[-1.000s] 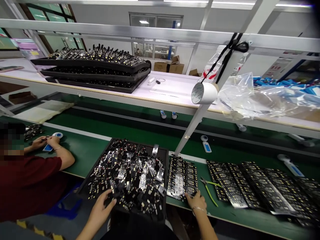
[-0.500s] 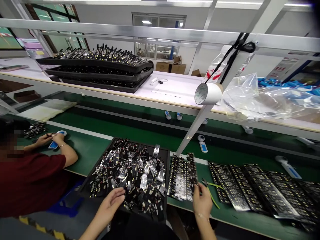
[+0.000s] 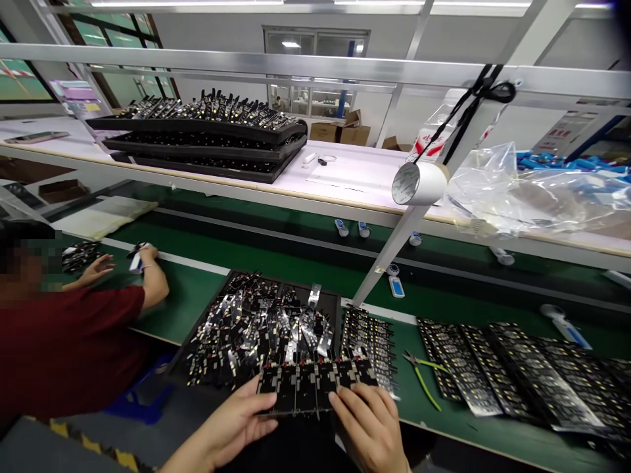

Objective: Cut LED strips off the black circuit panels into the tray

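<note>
A black circuit board panel [image 3: 306, 387], made of several joined strips with small red and pale parts, is held level in front of me. My left hand [image 3: 239, 420] grips its left end, with the thumb on top. At the right end, the fingers of my right hand [image 3: 369, 420] are closed over the near edge. Just beyond the panel lies a black tray [image 3: 331, 303] heaped with loose small circuit boards [image 3: 246, 322]. To the right of the tray, more panels [image 3: 382, 335] lie stacked. Cutting pliers with green handles [image 3: 422, 380] rest on the green bench beside that stack.
Overlapping board panels [image 3: 513, 374] cover the bench at right. A slanted metal post [image 3: 389, 256] carries a tape roll [image 3: 419, 184]. Loaded black trays [image 3: 207, 154] stand on the shelf. At left, a co-worker in a red sleeve [image 3: 108, 312] handles a small white device.
My right hand has brought a panel leftward and nearer from the stack. My left hand, empty before, now holds its other end. The co-worker's hands have moved apart.
</note>
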Demonstrator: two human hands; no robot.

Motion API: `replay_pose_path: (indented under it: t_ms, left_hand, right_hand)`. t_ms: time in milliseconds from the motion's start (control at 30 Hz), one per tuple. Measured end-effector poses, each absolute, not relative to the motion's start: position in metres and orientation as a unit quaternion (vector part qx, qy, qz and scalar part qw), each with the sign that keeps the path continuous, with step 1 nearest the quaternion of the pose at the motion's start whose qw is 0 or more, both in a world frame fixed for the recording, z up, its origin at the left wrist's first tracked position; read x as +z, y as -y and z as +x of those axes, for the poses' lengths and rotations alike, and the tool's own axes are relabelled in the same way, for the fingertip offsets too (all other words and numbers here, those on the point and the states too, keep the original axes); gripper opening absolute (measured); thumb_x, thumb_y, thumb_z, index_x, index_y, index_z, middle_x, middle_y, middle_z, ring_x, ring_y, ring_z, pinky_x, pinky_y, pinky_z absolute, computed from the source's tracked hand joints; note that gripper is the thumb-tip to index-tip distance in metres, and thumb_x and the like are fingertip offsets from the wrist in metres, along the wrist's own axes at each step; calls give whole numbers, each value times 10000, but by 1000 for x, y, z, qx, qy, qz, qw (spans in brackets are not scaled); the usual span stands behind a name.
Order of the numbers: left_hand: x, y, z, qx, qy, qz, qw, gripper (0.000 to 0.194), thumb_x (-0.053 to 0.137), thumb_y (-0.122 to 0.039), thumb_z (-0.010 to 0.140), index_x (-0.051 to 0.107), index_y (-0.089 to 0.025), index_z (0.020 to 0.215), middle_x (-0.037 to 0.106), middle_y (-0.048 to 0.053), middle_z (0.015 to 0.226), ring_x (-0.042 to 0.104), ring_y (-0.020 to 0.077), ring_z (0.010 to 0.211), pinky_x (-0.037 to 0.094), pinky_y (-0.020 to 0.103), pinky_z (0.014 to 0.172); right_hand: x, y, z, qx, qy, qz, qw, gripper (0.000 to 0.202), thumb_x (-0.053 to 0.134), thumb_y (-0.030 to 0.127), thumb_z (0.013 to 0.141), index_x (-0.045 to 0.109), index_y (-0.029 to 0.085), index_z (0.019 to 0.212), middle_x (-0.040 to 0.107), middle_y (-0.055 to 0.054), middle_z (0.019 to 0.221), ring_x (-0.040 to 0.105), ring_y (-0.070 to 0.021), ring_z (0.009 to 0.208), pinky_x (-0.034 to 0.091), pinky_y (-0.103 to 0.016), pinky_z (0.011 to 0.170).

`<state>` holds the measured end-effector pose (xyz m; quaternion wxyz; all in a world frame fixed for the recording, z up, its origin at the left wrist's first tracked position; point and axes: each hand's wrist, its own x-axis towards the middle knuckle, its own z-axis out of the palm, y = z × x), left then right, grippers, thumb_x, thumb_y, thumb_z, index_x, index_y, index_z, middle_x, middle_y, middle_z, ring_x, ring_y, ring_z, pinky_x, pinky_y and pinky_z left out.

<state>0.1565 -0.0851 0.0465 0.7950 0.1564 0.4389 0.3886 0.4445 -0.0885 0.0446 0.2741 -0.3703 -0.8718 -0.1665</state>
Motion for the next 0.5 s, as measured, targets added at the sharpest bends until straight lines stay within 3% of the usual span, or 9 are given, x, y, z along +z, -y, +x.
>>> replay_pose_path:
  t_ms: [67,167,233,333,400,500]
  left_hand:
    - [43,88,160,417,-436,171,778,501,753,-176,754,553,-202,1213,698,63,1102,689,185,938,574,270,780]
    - [42,89,158,437,-440,208,756,474,739,-212,773,552,-222,1209,684,65,1161,669,205,997,566,296,812]
    - [41,88,155,432,-439,234,752,486,729,-246,786,533,-232,1231,670,74,1198,663,223,1014,563,312,812]
    - [30,86,151,443,-448,262,731,550,727,-304,785,488,-246,1277,627,93,1274,634,270,1086,557,375,852]
    - [18,84,151,472,-478,288,683,578,731,-373,770,486,-246,1278,614,104,1292,614,299,1120,555,408,859]
    - [4,81,152,490,-530,323,612,544,723,-470,741,558,-209,1188,660,122,1211,618,327,1100,555,421,843]
  right_hand:
    - [52,87,437,-132,827,-465,288,585,606,209,792,503,351,1350,513,1,1413,489,-337,1239,321,-499,1029]
    - [64,81,428,106,702,-615,343,873,656,410,771,188,315,1502,190,-78,1584,204,-405,1422,244,-626,1091]
    - [67,77,423,299,598,-623,405,927,614,503,795,84,266,1518,260,-117,1559,245,-347,1423,286,-580,1105]
    - [59,76,413,483,448,-586,472,767,580,570,802,309,262,1450,529,-111,1386,516,-303,1251,435,-491,1022]
    - [50,79,405,505,411,-580,489,686,604,575,786,429,253,1366,594,-103,1314,587,-296,1160,493,-449,962]
    - [40,85,397,444,465,-593,485,611,644,524,781,515,204,1285,600,-121,1309,541,-297,1222,438,-416,1036]
